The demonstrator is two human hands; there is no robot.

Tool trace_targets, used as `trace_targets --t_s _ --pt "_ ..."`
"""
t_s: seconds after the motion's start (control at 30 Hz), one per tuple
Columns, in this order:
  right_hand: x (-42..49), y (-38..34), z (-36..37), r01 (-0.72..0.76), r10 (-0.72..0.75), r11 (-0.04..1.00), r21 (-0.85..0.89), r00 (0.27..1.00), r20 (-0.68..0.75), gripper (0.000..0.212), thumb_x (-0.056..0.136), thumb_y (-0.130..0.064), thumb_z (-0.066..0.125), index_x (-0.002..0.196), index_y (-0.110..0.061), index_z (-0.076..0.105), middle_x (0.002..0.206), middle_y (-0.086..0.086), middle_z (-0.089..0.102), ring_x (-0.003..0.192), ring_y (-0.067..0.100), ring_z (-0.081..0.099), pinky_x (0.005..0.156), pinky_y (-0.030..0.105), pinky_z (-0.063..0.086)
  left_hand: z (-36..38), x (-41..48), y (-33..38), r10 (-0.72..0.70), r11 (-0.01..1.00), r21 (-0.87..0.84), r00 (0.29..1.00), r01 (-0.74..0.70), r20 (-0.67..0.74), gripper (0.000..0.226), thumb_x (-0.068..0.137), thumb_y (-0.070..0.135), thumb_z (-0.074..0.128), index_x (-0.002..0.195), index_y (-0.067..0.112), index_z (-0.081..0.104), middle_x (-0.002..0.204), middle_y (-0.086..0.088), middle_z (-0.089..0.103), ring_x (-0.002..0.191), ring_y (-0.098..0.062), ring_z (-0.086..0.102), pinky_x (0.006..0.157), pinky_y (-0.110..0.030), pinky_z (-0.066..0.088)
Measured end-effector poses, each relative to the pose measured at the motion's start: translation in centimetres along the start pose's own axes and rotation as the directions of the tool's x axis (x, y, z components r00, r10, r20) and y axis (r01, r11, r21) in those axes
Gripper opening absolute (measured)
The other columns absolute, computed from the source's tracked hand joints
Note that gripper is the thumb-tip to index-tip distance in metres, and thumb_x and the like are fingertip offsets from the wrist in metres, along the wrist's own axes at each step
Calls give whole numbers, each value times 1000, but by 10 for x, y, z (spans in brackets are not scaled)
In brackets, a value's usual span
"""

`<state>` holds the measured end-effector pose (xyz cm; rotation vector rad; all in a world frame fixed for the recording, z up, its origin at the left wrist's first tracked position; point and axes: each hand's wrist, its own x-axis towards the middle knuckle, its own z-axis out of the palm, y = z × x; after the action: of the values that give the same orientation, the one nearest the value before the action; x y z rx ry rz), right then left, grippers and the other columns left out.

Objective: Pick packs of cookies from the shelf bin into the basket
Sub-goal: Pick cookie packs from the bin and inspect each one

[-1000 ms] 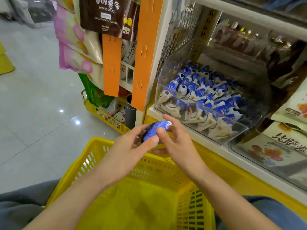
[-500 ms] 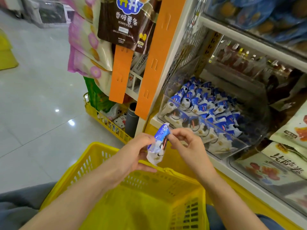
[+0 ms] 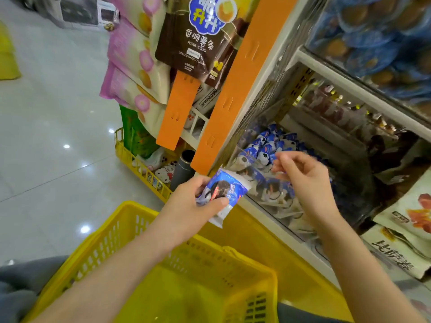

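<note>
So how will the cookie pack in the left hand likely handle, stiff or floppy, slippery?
Probably light: the left hand holds the cookie pack with thumb and fingers alone. Its glossy film looks somewhat slippery. The crimped ends seem floppy, the middle firmer.

Bright overhead light, glare spots on glossy floor (image 3: 58, 136), motion blur, wide-angle edge distortion

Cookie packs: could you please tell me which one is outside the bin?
The pack held in the left grip; the other packs all lie in the clear shelf bin.
</note>
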<state>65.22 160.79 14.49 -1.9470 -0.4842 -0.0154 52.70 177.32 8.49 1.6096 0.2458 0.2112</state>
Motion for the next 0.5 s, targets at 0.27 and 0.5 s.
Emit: trace_targets --t_s 0.27,0.5 --pt "75 23 -5 -122 336 857 -501 869 362 21 94 -22 52 104 -10 66 91 0 68 78 7 63 74 19 55 -3 10 -1 -12 997 -80 998 6 -70 19 81 21 67 98 24 58 96 0 68 84 -11 65 76 -35 57" --pt "89 20 0 47 413 702 -710 786 460 29 95 -21 51 123 -14 58 115 3 62 99 13 58 77 18 47 -3 16 -3 -40 994 -108 997 33 -71 16 82 19 66 93 28 56 96 1 68 81 -14 68 72 -31 57"
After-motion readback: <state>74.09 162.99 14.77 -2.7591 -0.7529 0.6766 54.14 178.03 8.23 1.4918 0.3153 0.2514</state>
